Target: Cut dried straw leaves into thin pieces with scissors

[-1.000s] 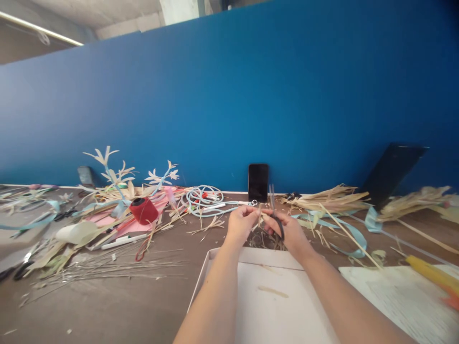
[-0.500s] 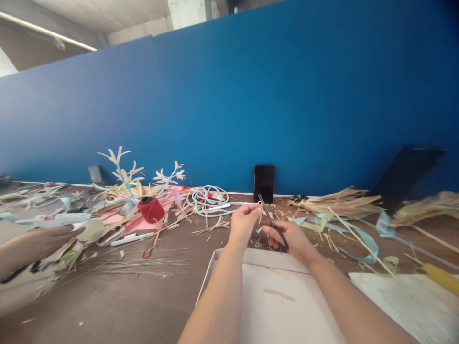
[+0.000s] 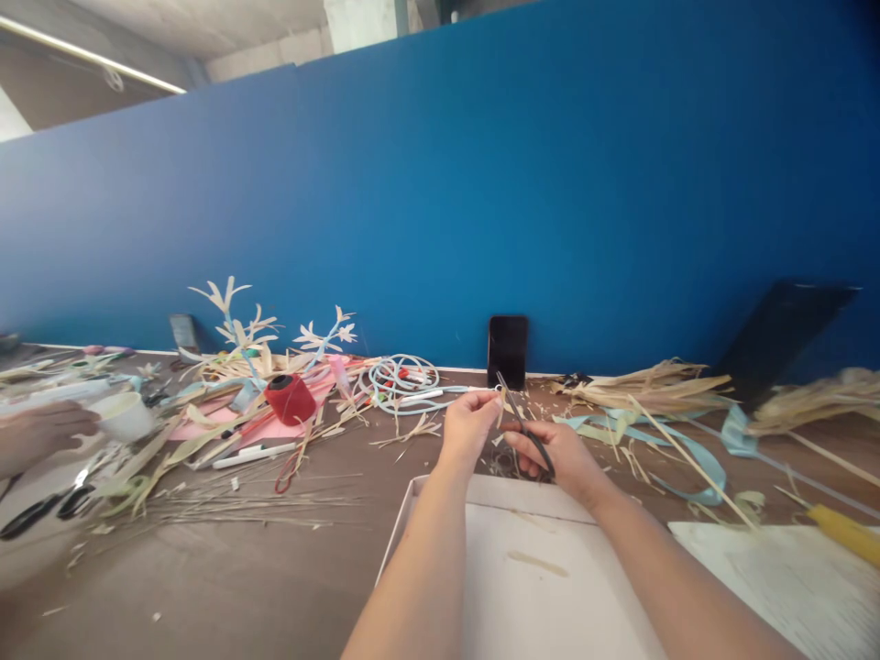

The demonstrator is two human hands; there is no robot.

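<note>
My left hand (image 3: 467,429) is closed in a pinch on a small pale strip (image 3: 501,414), perhaps dried husk; its exact kind is too small to tell. In my right hand (image 3: 565,456) is a pair of dark-handled scissors (image 3: 540,451), the fingers curled round the handles. Their blades point up and away, right beside the strip; whether they touch it I cannot tell. Both hands hover above the far edge of a shallow white box (image 3: 536,623), with a few pale scraps inside.
A black phone (image 3: 507,353) leans on the blue partition (image 3: 481,183). Leftward are a red thread spool (image 3: 290,400), husk flowers (image 3: 240,332), coiled cord (image 3: 399,380) and another person's hand (image 3: 48,435) by a white cup (image 3: 128,417). Husk bundles (image 3: 653,383) and a yellow-handled tool (image 3: 845,532) lie right.
The other person's hand has moved left, and the white cup now stands upright by it; black-handled scissors show more fully below. My own hands have barely moved.
</note>
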